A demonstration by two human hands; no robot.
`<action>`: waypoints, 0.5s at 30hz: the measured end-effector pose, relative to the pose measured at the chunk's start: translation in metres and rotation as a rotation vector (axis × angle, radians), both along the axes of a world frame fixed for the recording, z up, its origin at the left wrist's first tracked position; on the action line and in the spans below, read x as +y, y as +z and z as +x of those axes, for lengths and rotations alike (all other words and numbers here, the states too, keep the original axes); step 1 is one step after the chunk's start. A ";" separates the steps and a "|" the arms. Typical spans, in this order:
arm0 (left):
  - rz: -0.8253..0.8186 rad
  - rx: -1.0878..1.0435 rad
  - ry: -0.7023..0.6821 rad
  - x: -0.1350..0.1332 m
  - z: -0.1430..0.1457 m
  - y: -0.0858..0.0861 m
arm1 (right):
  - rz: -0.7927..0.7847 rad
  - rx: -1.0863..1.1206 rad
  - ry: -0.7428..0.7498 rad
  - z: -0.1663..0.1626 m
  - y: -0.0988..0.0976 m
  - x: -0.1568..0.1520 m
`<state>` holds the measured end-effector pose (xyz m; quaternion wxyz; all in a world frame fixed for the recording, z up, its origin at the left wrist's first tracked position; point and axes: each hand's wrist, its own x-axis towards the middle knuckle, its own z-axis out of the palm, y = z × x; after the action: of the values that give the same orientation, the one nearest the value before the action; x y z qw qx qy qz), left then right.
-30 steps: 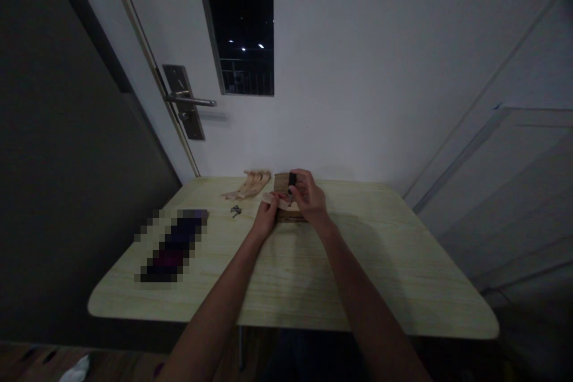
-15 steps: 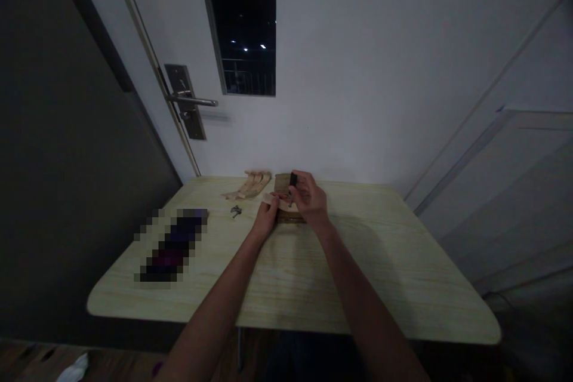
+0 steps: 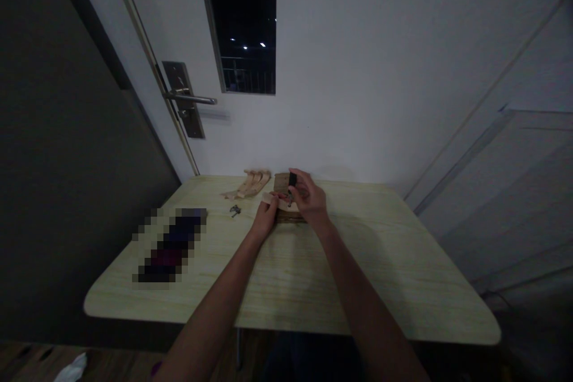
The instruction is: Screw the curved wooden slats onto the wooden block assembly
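Note:
In the head view, my right hand (image 3: 312, 200) pinches a small tool with a black handle (image 3: 292, 179) and a metal lower end, held upright over a pale beige strip (image 3: 267, 197). My left hand (image 3: 266, 213) presses the strip with its thumb and fingers against a brown, cardboard-like block (image 3: 282, 181). What the tool's tip touches is too small to make out. Left of my hands lie several loose beige strips (image 3: 254, 184) and a little heap of small metal pieces (image 3: 235, 210).
The pale wooden table (image 3: 403, 274) stands against a white door (image 3: 358, 71) with a metal handle (image 3: 192, 98). A dark, pixelated object (image 3: 172, 248) lies on the table's left side. Something white (image 3: 71, 368) is on the floor at lower left.
The whole view has shifted very slightly. My hands, the tool and the strip keep nearly the same places relative to one another.

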<state>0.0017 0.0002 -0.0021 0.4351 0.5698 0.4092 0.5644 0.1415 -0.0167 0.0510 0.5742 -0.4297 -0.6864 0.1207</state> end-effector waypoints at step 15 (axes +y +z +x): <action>0.002 0.017 0.004 -0.006 0.000 0.011 | -0.013 0.033 0.107 0.004 0.000 0.001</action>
<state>0.0021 -0.0059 0.0089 0.4301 0.5740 0.4136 0.5608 0.1450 -0.0159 0.0515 0.5754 -0.3942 -0.6978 0.1628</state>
